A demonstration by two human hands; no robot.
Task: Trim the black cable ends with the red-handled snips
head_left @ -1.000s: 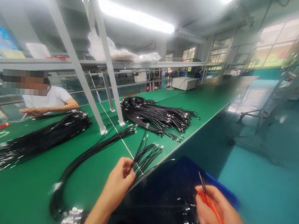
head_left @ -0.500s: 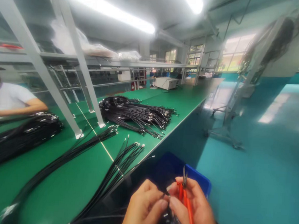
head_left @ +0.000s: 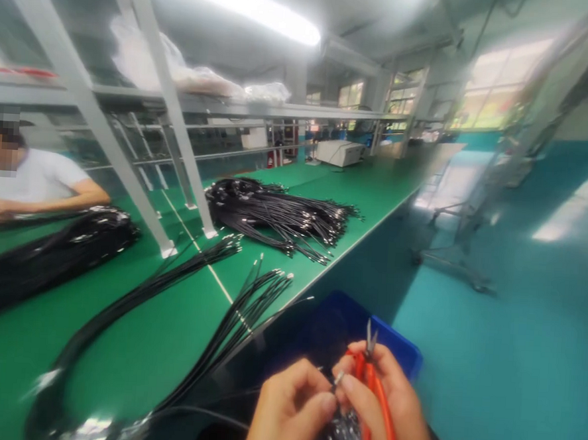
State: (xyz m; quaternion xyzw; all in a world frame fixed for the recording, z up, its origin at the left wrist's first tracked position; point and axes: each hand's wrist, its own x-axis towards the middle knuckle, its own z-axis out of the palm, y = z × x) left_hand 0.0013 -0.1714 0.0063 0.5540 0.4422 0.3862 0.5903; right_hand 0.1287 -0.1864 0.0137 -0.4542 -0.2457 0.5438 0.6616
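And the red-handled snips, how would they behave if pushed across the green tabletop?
The red-handled snips should stay stiff, judging by their slim metal blades. They probably won't roll, since two handles sit side by side. The blades may swing, as their tips stand apart.

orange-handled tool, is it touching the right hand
Touching. The head view shows the orange-handled tool held in the right hand, its handles lying against the hand.
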